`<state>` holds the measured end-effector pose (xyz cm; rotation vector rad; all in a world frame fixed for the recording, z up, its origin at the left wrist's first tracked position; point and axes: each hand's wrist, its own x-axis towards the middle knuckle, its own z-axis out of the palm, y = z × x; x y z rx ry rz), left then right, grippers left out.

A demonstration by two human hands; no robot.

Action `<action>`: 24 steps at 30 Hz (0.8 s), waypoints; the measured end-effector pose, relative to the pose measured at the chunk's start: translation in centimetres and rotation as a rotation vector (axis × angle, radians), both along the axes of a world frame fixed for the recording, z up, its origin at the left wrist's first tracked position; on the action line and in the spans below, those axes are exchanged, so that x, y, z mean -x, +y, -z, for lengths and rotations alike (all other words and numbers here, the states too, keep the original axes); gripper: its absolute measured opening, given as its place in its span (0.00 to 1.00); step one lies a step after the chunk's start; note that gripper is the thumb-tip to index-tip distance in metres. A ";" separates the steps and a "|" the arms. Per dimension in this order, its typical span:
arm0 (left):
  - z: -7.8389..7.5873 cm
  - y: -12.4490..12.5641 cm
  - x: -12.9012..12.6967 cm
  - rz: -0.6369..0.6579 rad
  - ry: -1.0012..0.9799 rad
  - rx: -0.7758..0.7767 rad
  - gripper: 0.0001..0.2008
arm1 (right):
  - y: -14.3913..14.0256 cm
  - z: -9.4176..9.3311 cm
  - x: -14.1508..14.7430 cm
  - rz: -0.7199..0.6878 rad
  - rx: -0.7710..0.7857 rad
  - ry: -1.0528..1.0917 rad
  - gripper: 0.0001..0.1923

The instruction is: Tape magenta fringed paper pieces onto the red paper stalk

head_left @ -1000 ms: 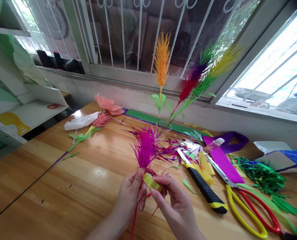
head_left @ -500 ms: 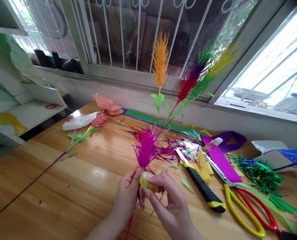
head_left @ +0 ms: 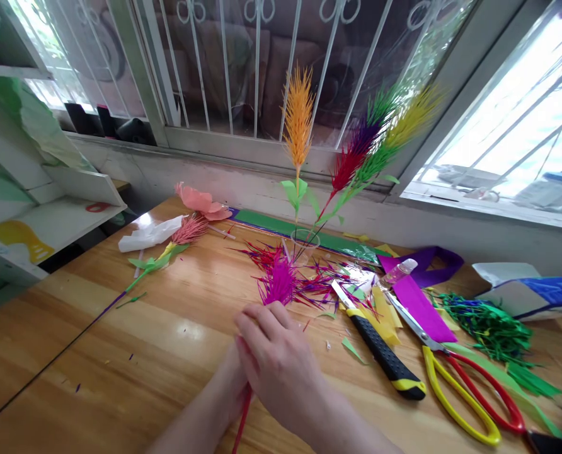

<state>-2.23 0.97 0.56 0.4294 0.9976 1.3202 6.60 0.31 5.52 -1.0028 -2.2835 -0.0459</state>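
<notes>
the wooden table (head_left: 120,353) fills the lower view, running up to a barred window (head_left: 262,69) and a white shelf unit (head_left: 49,208) on the left. next in size, a clear cup (head_left: 303,243) near the wall holds tall paper plumes, an orange plume (head_left: 298,120) standing upright and a red, purple, green and yellow bunch (head_left: 380,135) leaning right. a long green strip (head_left: 281,225) lies along the wall behind the cup. to the right, yellow and red scissors (head_left: 470,394) lie beside a black and yellow utility knife (head_left: 380,353), with purple paper (head_left: 420,299) and a heap of green shreds (head_left: 491,328) further right. on the left lie a pink paper flower (head_left: 200,200), a white scrap (head_left: 151,232) and a thin dark wire (head_left: 54,359) running toward the near edge.

the right hand (head_left: 281,366) lies crossed over the left, palm down, fingers curled round the base of the magenta plume (head_left: 278,284); it covers whatever it grips, so its hold shows only as a closed wrap there. the left hand (head_left: 229,391) is mostly hidden under it, closed about the red stem (head_left: 242,419) that runs down toward the near edge. the magenta plume sits just above the knuckles, tilted away over the table, in front of the cup
</notes>
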 end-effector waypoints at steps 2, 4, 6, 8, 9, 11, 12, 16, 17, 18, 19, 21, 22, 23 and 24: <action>-0.1 -0.1 0.5 0.070 -0.118 0.050 0.09 | -0.1 -0.3 -0.1 -0.051 -0.014 0.057 0.15; 0.0 -0.2 0.6 0.198 -0.264 0.115 0.11 | 0.3 -0.6 -1.2 0.001 -0.017 0.168 0.16; 0.2 -0.2 0.4 0.294 -0.403 0.156 0.12 | 1.4 -0.7 -3.4 0.192 0.027 0.270 0.11; 0.5 -0.1 0.1 0.340 -0.590 0.182 0.12 | 3.2 -0.4 -6.4 0.489 0.171 0.210 0.07; 0.6 -0.1 0.0 0.365 -0.707 0.197 0.12 | 4.2 -0.1 -8.0 0.653 0.273 0.097 0.08; 0.8 -0.1 -0.1 0.405 -0.896 0.216 0.11 | 6.0 0.8 -10.6 0.856 0.436 -0.090 0.10; 0.9 -0.1 -0.1 0.413 -0.937 0.217 0.11 | 6.6 1.3 -11.6 0.897 0.476 -0.132 0.11; 1.1 -0.2 -0.2 0.422 -0.951 0.199 0.10 | 7.8 2.9 -12.8 0.955 0.557 -0.198 0.12; 1.1 -0.2 -0.3 0.427 -0.945 0.193 0.09 | 7.8 3.2 -12.7 0.968 0.570 -0.202 0.12; 1.1 -0.2 -0.3 0.434 -0.937 0.187 0.09 | 7.9 3.3 -12.4 0.983 0.583 -0.200 0.12; 1.2 -0.3 -0.3 0.438 -0.930 0.181 0.08 | 8.0 3.4 -12.2 0.998 0.596 -0.191 0.11; 1.3 -0.3 -0.4 0.452 -0.917 0.173 0.07 | 8.3 3.6 -12.0 1.026 0.627 -0.152 0.09; 1.3 -0.3 -0.4 0.457 -0.911 0.170 0.07 | 8.4 3.7 -12.0 1.035 0.646 -0.121 0.08; 1.3 -0.2 -0.3 0.458 -0.906 0.167 0.07 | 8.5 3.7 -12.1 1.037 0.668 -0.083 0.07; 1.3 -0.2 -0.3 0.456 -0.903 0.163 0.07 | 8.5 3.7 -12.3 1.031 0.692 -0.037 0.06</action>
